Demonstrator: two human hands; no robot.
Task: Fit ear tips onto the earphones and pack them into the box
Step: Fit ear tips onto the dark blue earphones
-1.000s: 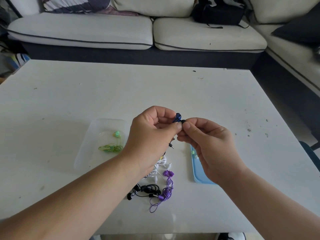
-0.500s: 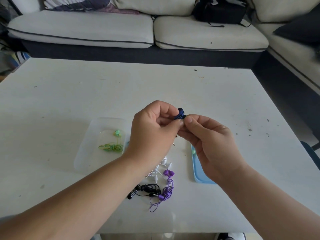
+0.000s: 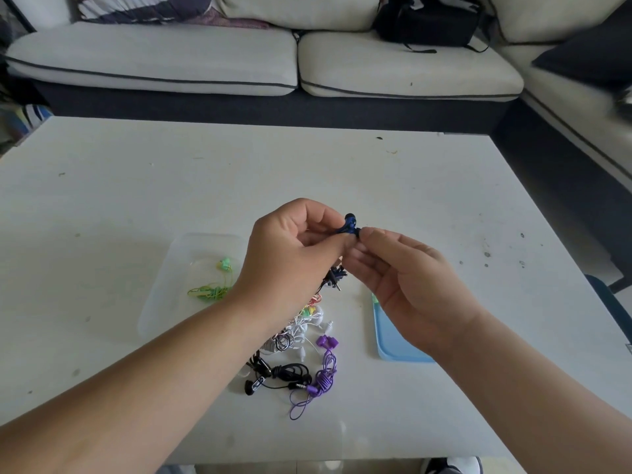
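1. Hands meet above the middle of the white table (image 3: 171, 183), and between them we see a dark blue earphone (image 3: 349, 224).
2. Our left hand (image 3: 290, 254) has its fingers curled and pinches the earphone between thumb and forefinger. The bud sticks up past the fingertips, and its cord and plug hang beneath the hand.
3. Our right hand (image 3: 410, 289) comes in from three o'clock, thumb and forefinger pinching the bud's end. A small dark thing there may be an ear tip, but the view is too blurred to be sure.
4. At nine o'clock from the hands, a clear box (image 3: 191, 244) lies on the table with green earphones (image 3: 215, 285) inside it.
5. At six o'clock sits a loose pile of white earphones (image 3: 307, 323), black earphones (image 3: 277, 374) and purple earphones (image 3: 325, 371), their cords tangled.
6. At four o'clock, partly under the right wrist, lies a light blue lid (image 3: 393, 348).
7. At twelve o'clock, beyond the table, stands a pale sofa (image 3: 171, 59) with a black bag (image 3: 427, 22) on it.
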